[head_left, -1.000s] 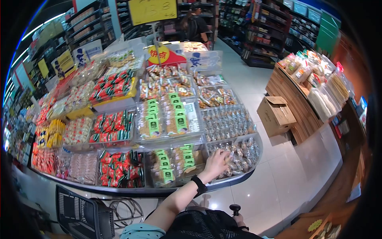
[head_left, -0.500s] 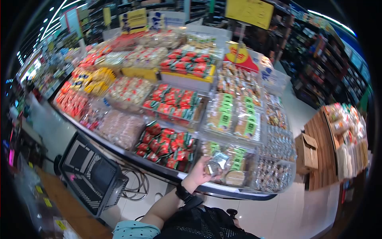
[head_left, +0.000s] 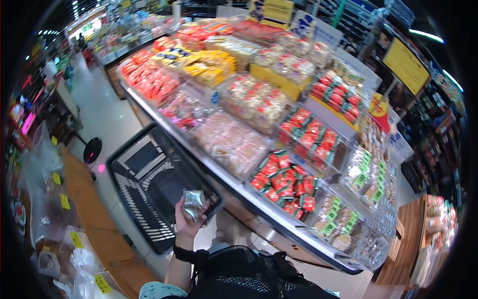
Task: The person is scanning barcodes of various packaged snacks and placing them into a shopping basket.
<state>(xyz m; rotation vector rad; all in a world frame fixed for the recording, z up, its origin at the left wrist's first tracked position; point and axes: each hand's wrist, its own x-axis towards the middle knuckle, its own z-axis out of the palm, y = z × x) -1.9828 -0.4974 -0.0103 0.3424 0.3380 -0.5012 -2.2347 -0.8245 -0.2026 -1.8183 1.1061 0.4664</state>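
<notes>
My left hand is closed around a small shiny clear-plastic packet; its contents are hard to make out. A dark band circles the wrist. Hand and packet are over the near right part of a black slotted plastic basket, which sits low beside the display stand. Right of the hand, the stand's edge slants past bins of red-and-green packets and pale pink wrapped snacks. My right hand is out of view.
At the left runs a wooden counter with plastic bags and yellow tags. Green-labelled packs fill bins at the stand's right end. Beyond it stands a wooden shelf of packaged goods. A yellow sign rises at the back.
My left hand has moved left with the packet, from above the green-labelled packs to over the black basket. The view has turned left.
</notes>
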